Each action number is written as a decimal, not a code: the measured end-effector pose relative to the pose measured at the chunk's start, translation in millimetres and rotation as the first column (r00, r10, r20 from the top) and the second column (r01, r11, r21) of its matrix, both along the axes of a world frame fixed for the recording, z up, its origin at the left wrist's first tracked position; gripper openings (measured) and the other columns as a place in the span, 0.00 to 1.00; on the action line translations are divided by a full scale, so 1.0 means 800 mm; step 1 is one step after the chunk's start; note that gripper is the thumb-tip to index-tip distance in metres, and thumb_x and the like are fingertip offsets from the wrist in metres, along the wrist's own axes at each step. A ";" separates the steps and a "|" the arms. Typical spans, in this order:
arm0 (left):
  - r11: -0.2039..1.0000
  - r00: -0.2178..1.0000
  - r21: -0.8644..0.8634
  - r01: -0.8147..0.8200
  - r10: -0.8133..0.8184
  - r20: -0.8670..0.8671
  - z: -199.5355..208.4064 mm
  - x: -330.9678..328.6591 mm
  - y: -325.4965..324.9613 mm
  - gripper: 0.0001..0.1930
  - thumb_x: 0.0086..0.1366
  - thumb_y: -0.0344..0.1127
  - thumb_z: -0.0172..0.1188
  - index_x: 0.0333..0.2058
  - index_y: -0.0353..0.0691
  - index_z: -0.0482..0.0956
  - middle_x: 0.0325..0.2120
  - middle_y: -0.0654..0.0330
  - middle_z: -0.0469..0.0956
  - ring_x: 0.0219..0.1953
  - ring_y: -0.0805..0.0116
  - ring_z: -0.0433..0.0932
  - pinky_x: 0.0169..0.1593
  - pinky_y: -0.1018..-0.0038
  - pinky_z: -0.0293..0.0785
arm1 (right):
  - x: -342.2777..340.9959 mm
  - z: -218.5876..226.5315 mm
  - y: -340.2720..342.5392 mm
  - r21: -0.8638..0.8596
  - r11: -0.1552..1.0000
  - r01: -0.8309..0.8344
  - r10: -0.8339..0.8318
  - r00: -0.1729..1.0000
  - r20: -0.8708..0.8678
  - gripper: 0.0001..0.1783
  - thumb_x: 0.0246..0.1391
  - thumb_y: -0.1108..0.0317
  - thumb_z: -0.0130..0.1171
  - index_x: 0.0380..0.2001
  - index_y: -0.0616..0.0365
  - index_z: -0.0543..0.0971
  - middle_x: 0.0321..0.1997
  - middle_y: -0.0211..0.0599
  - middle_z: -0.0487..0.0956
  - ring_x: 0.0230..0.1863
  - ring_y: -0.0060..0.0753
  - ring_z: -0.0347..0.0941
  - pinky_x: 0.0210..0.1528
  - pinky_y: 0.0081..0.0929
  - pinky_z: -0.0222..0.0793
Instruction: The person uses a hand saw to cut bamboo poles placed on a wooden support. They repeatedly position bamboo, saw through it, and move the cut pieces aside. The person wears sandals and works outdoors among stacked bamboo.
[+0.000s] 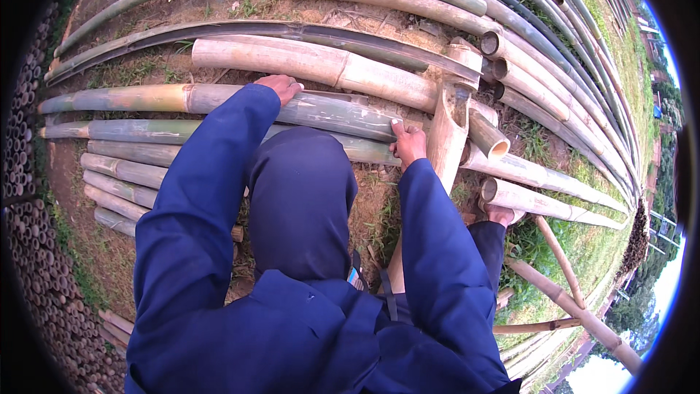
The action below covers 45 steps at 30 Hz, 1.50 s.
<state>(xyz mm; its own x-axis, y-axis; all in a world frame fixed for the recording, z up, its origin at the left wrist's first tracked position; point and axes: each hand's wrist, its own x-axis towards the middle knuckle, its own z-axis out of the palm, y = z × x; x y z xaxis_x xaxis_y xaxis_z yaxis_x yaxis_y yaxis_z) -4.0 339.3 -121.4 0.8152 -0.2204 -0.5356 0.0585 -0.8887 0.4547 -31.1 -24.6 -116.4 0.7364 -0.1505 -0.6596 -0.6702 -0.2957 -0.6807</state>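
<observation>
A long grey-green bamboo pole lies crosswise in front of me, its right end near a pale bamboo post. My left hand is closed over the far side of this pole, fingers partly hidden. At the pole's right end my right hand grips it, thumb on top and the other fingers curled below. A second green bamboo pole runs alongside on the near side, partly behind my arms. The pale post, cut open at its upper part, stands beside my right hand, and a short bamboo piece sticks out past it.
Beyond the pole lie a thick pale bamboo pole and a split dark bamboo length. Shorter poles are grouped at the left. Many bamboo ends are stacked at the far left. Crossed bamboo supports stand at the lower right.
</observation>
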 end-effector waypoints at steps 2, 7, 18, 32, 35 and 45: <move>0.999 1.000 0.036 0.023 -0.023 -0.017 -0.006 0.002 -0.006 0.26 0.74 0.53 0.43 0.53 0.42 0.82 0.53 0.46 0.80 0.58 0.47 0.76 0.62 0.53 0.68 | -0.016 -0.003 0.001 0.049 0.997 0.059 -0.061 0.997 0.040 0.23 0.64 0.54 0.65 0.42 0.67 0.77 0.34 0.38 0.80 0.20 0.25 0.76 0.17 0.22 0.63; 0.976 0.995 0.211 0.052 -0.033 -0.095 -0.024 0.017 -0.016 0.31 0.70 0.59 0.45 0.53 0.39 0.82 0.56 0.46 0.80 0.59 0.48 0.77 0.63 0.53 0.70 | -0.039 0.000 0.003 0.161 0.982 0.097 -0.119 0.984 0.132 0.19 0.65 0.55 0.64 0.34 0.63 0.76 0.34 0.40 0.82 0.23 0.28 0.81 0.20 0.21 0.68; 0.851 0.855 0.148 0.503 -0.466 -0.227 -0.047 0.040 -0.028 0.21 0.69 0.45 0.52 0.59 0.67 0.79 0.56 0.53 0.79 0.61 0.47 0.75 0.62 0.47 0.72 | -0.085 0.008 0.000 0.242 0.958 0.153 -0.210 0.950 0.232 0.18 0.65 0.56 0.66 0.35 0.61 0.76 0.31 0.36 0.81 0.24 0.26 0.79 0.24 0.19 0.71; 0.707 0.753 0.280 0.649 -0.545 -0.368 -0.119 0.082 -0.041 0.22 0.65 0.45 0.61 0.56 0.49 0.81 0.49 0.47 0.83 0.54 0.45 0.80 0.57 0.51 0.75 | -0.099 0.017 0.002 0.308 0.940 0.150 -0.232 0.940 0.249 0.14 0.65 0.61 0.66 0.35 0.59 0.76 0.31 0.34 0.80 0.25 0.25 0.79 0.27 0.20 0.72; 0.801 0.837 0.270 0.535 -0.457 -0.303 -0.116 0.069 -0.022 0.23 0.64 0.46 0.62 0.56 0.46 0.81 0.49 0.46 0.83 0.54 0.45 0.80 0.57 0.51 0.74 | -0.100 0.013 0.003 0.351 0.926 0.140 -0.225 0.951 0.213 0.13 0.66 0.61 0.65 0.36 0.59 0.76 0.31 0.33 0.79 0.26 0.26 0.79 0.28 0.20 0.73; 0.987 0.803 0.064 0.145 -0.156 0.575 0.039 -0.037 0.004 0.27 0.63 0.54 0.65 0.56 0.47 0.76 0.39 0.54 0.79 0.45 0.51 0.80 0.52 0.57 0.74 | -0.097 0.007 -0.009 0.401 0.905 0.142 -0.240 0.949 0.204 0.13 0.64 0.63 0.66 0.36 0.60 0.75 0.32 0.36 0.80 0.27 0.29 0.81 0.28 0.23 0.77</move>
